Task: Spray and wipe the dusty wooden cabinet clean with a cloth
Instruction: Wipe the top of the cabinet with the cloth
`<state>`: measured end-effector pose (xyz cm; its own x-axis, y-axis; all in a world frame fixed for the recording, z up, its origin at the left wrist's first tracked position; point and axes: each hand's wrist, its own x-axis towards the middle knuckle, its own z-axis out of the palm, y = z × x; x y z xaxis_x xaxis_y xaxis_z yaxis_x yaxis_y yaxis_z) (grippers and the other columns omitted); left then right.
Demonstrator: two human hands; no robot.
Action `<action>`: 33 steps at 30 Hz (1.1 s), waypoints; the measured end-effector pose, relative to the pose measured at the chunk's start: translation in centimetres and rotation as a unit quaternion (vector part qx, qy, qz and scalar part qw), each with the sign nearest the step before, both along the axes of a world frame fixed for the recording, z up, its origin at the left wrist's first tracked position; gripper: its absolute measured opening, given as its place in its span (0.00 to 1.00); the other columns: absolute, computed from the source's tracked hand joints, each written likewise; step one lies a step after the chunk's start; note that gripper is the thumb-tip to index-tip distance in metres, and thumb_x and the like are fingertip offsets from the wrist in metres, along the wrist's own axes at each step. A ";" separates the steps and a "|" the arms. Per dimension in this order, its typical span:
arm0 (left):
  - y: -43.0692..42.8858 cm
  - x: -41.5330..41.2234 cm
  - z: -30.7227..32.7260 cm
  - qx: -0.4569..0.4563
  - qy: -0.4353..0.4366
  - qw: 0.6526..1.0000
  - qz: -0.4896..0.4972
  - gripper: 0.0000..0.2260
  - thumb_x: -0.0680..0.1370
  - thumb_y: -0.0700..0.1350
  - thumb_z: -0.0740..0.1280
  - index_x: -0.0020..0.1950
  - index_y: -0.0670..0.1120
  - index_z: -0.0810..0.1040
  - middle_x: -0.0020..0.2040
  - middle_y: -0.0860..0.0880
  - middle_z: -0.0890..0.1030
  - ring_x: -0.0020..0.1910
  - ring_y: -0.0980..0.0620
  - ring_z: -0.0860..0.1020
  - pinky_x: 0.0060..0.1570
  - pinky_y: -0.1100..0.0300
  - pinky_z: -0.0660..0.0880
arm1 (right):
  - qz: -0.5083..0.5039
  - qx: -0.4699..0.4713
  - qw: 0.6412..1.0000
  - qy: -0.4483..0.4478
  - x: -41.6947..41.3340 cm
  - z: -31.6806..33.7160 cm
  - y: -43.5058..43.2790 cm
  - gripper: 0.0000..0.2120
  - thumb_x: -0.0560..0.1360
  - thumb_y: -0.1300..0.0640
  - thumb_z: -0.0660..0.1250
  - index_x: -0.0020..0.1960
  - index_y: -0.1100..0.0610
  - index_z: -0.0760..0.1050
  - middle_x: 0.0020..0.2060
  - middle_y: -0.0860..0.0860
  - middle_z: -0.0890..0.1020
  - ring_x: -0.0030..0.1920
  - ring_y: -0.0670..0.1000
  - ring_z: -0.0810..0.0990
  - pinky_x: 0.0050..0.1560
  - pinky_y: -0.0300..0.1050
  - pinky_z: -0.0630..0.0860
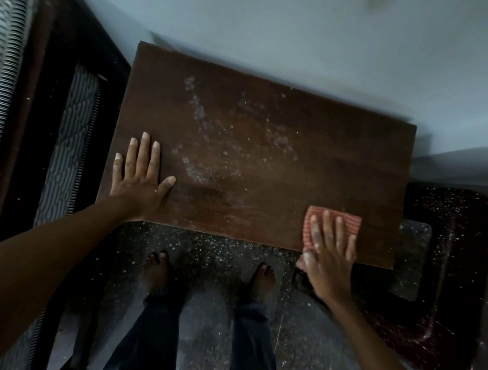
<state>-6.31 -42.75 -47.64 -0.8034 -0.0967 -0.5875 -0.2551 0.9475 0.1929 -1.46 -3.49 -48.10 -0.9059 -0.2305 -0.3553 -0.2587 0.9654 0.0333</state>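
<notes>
Cabinet (266,147): brown wooden top seen from above, its back edge against a pale blue wall (298,34).
Dust (202,166): white specks and smears across the middle of the top.
Left hand (138,178): flat on the near left corner, fingers spread.
Right hand (328,259): straight fingers pressing the cloth at the near right edge.
Cloth (346,221): red-striped, folded, partly under the fingers.
Floor (207,247): dark, speckled; two bare feet (157,270) just before the cabinet.
</notes>
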 end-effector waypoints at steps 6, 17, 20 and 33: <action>0.3 0.1 0.0 -0.009 0.001 1.000 0.001 0.33 0.78 0.62 0.43 0.73 0.47 0.28 0.73 0.51 0.26 0.70 0.55 0.26 0.72 0.48 0.32 | -0.171 -0.003 0.985 -0.011 -9.2 0.6 -4.8 0.36 0.75 0.41 0.50 0.75 0.50 0.36 0.76 0.53 0.39 0.75 0.57 0.38 0.72 0.65 0.40; 0.4 -0.1 0.3 -0.005 -0.014 1.000 0.007 0.32 0.78 0.62 0.44 0.69 0.50 0.26 0.71 0.53 0.24 0.68 0.55 0.24 0.71 0.48 0.32 | 0.039 -0.082 0.996 0.022 -4.7 -0.1 -12.4 0.33 0.75 0.45 0.52 0.76 0.52 0.45 0.76 0.53 0.46 0.76 0.58 0.46 0.72 0.66 0.46; 0.3 -0.3 0.3 -0.005 -0.020 1.000 0.006 0.32 0.78 0.62 0.44 0.69 0.50 0.25 0.70 0.53 0.23 0.69 0.55 0.24 0.71 0.49 0.31 | 0.069 -0.038 0.997 0.000 -0.9 -0.5 -8.4 0.34 0.74 0.45 0.56 0.76 0.52 0.50 0.76 0.54 0.51 0.76 0.58 0.49 0.71 0.65 0.50; 0.1 -0.1 0.0 -0.014 -0.012 1.000 0.000 0.33 0.78 0.62 0.43 0.73 0.49 0.29 0.73 0.50 0.26 0.73 0.50 0.28 0.72 0.47 0.33 | -0.202 0.013 0.979 0.030 -14.9 -0.1 -6.1 0.32 0.78 0.44 0.49 0.76 0.53 0.41 0.76 0.55 0.44 0.76 0.60 0.43 0.71 0.66 0.42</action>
<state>-6.42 -42.66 -47.62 -0.7892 -0.1132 -0.6036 -0.2596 0.9522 0.1608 -16.39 -9.57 -48.20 -0.9409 0.1594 -0.2990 0.1471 0.9871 0.0634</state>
